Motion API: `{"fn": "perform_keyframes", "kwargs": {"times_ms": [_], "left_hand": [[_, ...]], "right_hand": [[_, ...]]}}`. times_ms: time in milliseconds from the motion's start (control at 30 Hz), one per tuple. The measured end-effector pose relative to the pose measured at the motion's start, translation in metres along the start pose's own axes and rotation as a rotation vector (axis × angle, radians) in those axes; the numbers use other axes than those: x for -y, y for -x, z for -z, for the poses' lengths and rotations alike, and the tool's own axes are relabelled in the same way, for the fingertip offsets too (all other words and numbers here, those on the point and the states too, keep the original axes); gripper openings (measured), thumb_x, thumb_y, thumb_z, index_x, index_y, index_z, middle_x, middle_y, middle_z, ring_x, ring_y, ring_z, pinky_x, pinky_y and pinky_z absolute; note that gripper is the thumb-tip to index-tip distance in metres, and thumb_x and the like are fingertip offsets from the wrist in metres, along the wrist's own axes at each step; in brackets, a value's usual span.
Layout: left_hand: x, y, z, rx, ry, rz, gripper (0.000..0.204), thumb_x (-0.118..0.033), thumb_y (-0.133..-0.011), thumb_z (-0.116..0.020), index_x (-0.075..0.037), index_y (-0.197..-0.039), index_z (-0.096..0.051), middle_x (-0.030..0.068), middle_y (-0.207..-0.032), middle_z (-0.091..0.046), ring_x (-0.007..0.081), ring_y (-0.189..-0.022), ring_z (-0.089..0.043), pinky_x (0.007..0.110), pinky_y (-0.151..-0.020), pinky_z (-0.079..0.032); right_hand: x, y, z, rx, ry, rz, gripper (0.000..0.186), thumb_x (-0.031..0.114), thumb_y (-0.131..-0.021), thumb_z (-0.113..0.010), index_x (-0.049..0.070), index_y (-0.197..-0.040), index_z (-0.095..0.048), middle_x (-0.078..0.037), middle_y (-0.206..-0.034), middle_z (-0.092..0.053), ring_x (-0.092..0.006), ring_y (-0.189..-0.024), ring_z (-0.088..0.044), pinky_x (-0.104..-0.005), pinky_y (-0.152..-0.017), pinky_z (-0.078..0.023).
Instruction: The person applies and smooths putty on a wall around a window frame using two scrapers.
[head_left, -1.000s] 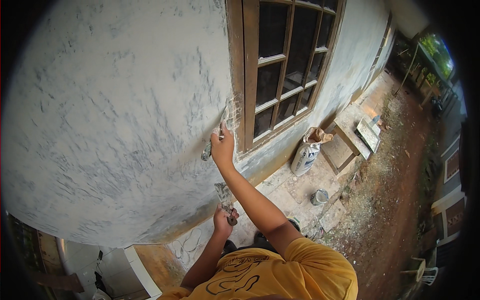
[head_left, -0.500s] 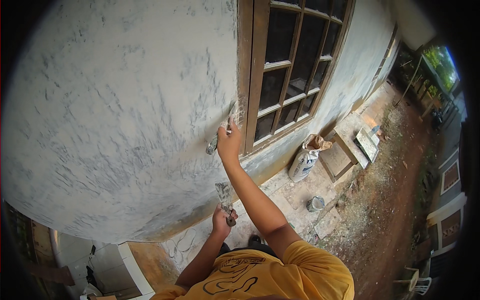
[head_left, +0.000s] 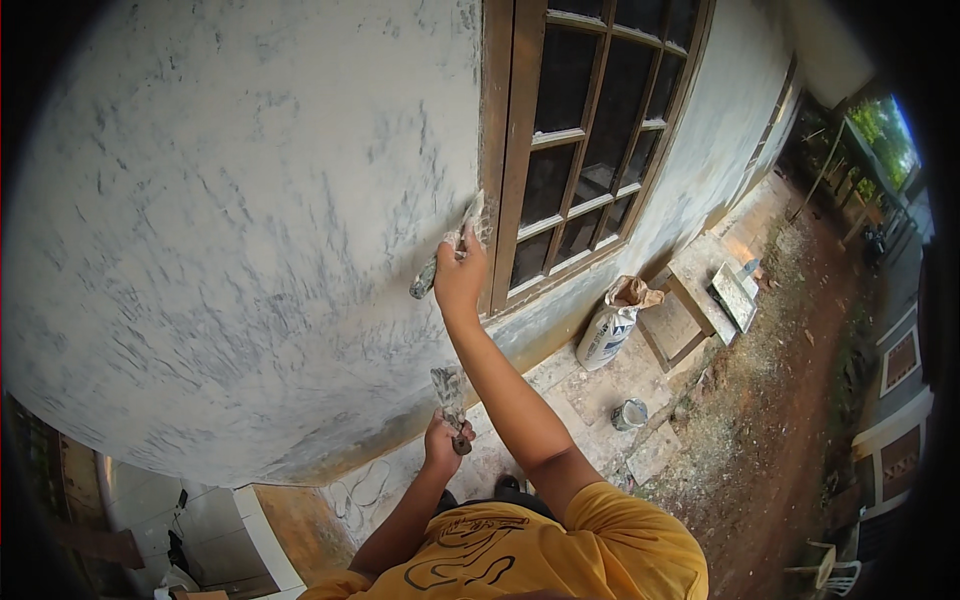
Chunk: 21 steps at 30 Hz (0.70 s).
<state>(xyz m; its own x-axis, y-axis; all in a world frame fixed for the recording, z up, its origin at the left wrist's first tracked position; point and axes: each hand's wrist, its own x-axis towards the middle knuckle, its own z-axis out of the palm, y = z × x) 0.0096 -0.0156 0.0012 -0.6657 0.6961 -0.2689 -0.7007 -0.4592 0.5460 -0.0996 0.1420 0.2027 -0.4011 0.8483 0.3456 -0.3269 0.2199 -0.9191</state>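
My right hand [head_left: 460, 278] is closed around a putty knife [head_left: 424, 280], its handle pointing down to the left and its blade up against the wall beside the window frame [head_left: 497, 150]. Lower down, my left hand [head_left: 443, 438] grips a second putty knife [head_left: 449, 385] by the handle, blade upward and smeared with pale, greyish filler. This one is held in front of my body, apart from the other. The wall [head_left: 250, 200] is whitish with many dark grey streaks. Some filler texture shows around the right blade at the frame's edge.
A wooden-framed window with dark panes [head_left: 565, 75] fills the wall to the right. Below it stand an open white paper sack [head_left: 607, 335], a small bucket [head_left: 629, 414] and a low wooden table [head_left: 700, 300] bearing a tilted board [head_left: 735, 295]. A cord [head_left: 360, 492] lies on the floor.
The right putty knife's blade has shifted slightly and turned a little along the window frame edge. My left hand stays nearly where it was; the whole view has moved slightly.
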Motion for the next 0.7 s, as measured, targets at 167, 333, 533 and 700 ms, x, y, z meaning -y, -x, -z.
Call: {"fn": "perform_keyframes", "kwargs": {"times_ms": [167, 333, 533, 700], "left_hand": [[0.004, 0.000, 0.012, 0.013, 0.004, -0.012, 0.041, -0.004, -0.060, -0.041, -0.006, -0.100, -0.044, 0.0090, -0.082, -0.047, 0.0207, -0.064, -0.046, 0.035, -0.060, -0.040], [0.004, -0.001, 0.003, -0.011, 0.021, 0.020, 0.042, -0.005, -0.060, -0.041, -0.006, -0.102, -0.044, 0.0095, -0.082, -0.048, 0.0204, -0.064, -0.047, 0.034, -0.060, -0.040], [-0.005, -0.001, -0.002, -0.035, 0.018, 0.001, 0.040, -0.004, -0.062, -0.041, -0.007, -0.102, -0.046, 0.0081, -0.083, -0.049, 0.0194, -0.065, -0.047, 0.034, -0.060, -0.040], [-0.006, 0.003, 0.010, -0.024, 0.023, -0.009, 0.037, -0.004, -0.064, -0.040, -0.006, -0.100, -0.043, 0.0079, -0.083, -0.046, 0.0206, -0.066, -0.046, 0.035, -0.064, -0.041]], "right_hand": [[0.001, -0.030, -0.004, 0.024, 0.009, 0.045, 0.051, 0.005, -0.080, -0.054, -0.018, -0.124, -0.043, -0.024, -0.089, -0.057, -0.0233, -0.080, -0.055, -0.0336, -0.074, -0.044], [-0.009, 0.003, -0.007, 0.052, 0.138, 0.150, 0.051, 0.008, -0.082, -0.055, -0.011, -0.128, -0.045, -0.015, -0.088, -0.055, -0.0188, -0.068, -0.052, -0.0293, -0.063, -0.043], [-0.006, 0.053, 0.082, 0.467, -0.495, -0.368, 0.046, 0.013, -0.094, -0.050, 0.002, -0.137, -0.039, -0.009, -0.101, -0.059, -0.0135, -0.068, -0.059, -0.0267, -0.056, -0.051], [-0.062, 0.111, 0.196, 0.585, -0.469, -0.671, 0.042, 0.008, -0.093, -0.040, 0.001, -0.134, -0.042, -0.014, -0.113, -0.061, -0.0166, -0.076, -0.061, -0.0286, -0.063, -0.053]]}}
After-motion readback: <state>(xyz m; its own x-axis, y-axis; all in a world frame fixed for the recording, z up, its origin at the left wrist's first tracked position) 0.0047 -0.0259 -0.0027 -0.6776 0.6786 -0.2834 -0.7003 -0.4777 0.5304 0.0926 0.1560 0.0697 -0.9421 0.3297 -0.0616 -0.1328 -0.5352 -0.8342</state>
